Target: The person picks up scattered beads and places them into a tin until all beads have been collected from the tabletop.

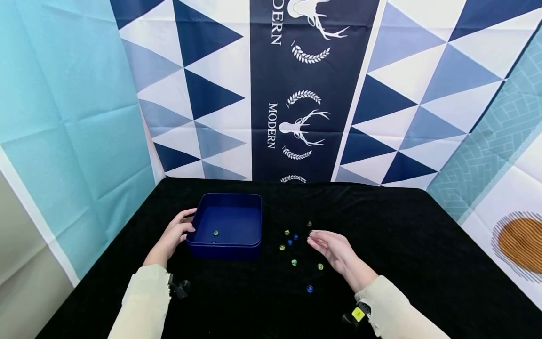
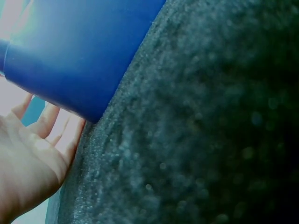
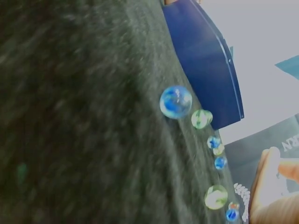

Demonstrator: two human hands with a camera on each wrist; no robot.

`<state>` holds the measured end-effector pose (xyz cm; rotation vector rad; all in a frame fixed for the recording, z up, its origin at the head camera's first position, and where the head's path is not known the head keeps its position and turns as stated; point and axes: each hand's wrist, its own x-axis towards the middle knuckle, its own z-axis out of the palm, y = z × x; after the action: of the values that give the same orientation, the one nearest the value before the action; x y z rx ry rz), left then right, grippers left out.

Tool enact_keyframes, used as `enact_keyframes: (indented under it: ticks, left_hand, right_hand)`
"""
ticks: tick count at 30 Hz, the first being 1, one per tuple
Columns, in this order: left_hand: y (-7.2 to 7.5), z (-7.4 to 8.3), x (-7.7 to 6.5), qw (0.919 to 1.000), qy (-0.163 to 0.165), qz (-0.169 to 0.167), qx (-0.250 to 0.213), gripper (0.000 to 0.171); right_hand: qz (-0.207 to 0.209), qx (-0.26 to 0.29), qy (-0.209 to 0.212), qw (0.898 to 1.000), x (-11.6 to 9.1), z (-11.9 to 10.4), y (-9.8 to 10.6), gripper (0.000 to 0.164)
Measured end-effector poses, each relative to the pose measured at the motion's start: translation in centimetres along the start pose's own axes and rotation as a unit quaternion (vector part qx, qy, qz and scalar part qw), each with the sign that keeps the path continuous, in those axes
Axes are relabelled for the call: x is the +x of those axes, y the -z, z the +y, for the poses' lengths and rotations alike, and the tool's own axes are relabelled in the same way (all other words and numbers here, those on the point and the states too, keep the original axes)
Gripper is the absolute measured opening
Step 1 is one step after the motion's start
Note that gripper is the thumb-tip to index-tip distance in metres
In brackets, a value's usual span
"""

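A dark blue square box point(image 1: 224, 252) with raised walls stands on the black cloth. Inside it lie a green marble point(image 1: 216, 232) and a darker one point(image 1: 214, 242). My left hand point(image 1: 175, 233) rests against the box's left outer wall, and its fairly straight fingers point(image 2: 44, 119) touch that side. To the right of the box, my right hand point(image 1: 334, 249) hovers low over the cloth with thumb and fingertips together, pinching a small marble point(image 1: 310, 233) mostly hidden by the fingers. Beside its fingertips sits a brownish marble point(image 1: 309, 224).
Several marbles lie scattered between box and right hand: a green marble point(image 1: 294, 262), a blue marble point(image 1: 290, 242), another green one point(image 1: 320, 266) under the right wrist, and a blue one point(image 1: 310, 289) nearest me. A patterned curtain point(image 1: 296, 94) hangs behind the cloth-covered table point(image 1: 381, 226).
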<state>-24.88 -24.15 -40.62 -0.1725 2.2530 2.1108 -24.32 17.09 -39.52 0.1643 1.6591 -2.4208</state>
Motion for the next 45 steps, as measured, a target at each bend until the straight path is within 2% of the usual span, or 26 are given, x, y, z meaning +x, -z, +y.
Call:
enact_keyframes:
  ticks: [8,14,20,34,45]
  left_hand:
    - [0.2,0.0,0.1,0.9999,0.003,0.003,0.011,0.064]
    - [-0.1,0.6,-0.3,1.0,0.002,-0.004,0.005,0.065]
    - [0.1,0.2,0.1,1.0,0.001,-0.001,0.009,0.063]
    - [0.1,0.1,0.0,0.9999,0.007,-0.001,0.008,0.063]
    - [0.5,-0.3,-0.1,0.9992,-0.026,-0.026,-0.014,0.064]
  right_hand:
    - [-0.005,0.02,0.002,1.0,0.6,0.1,-1.8,0.012]
    - [-0.002,0.025,0.005,1.0,1.1,0.4,-3.0,0.012]
    - [-0.001,0.024,0.007,1.0,1.3,0.4,-4.2,0.011]
    - [-0.005,0.024,0.019,1.0,2.0,0.9,-6.9,0.011]
    - [-0.011,0.022,0.029,0.999,2.4,1.6,-8.9,0.02]
